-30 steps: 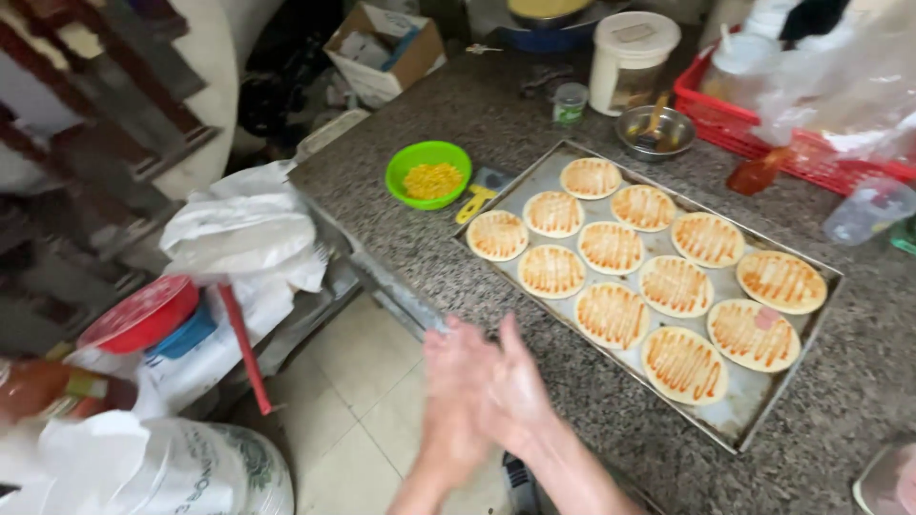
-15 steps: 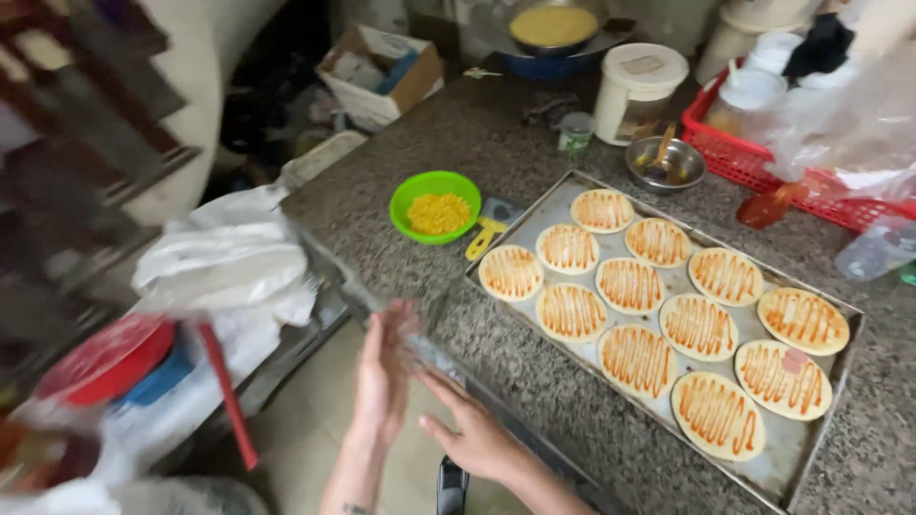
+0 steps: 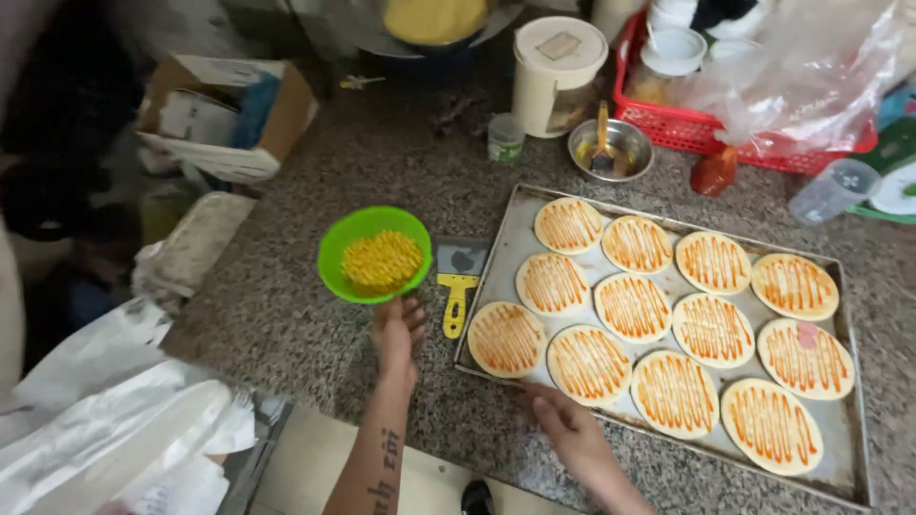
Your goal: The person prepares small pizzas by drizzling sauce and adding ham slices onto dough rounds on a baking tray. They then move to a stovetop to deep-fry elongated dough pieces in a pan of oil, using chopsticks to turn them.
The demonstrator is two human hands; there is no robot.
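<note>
Left hand (image 3: 398, 334) fingers pinching green corn bowl (image 3: 374, 254) rim from below, right hand (image 3: 571, 429) fingers loosely together at tray (image 3: 496, 277) edge

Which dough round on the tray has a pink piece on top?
The dough round at the right end of the middle row: a pink piece sits on its upper edge, while the others show only orange sauce stripes.

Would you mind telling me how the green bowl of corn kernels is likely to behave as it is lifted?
The green bowl looks like thin plastic, so probably light and slightly flexible. The left hand grips it only at its near edge, so it could tip. The corn kernels are loose and heaped near the rim, so a tilt would likely spill some onto the granite counter.
</note>
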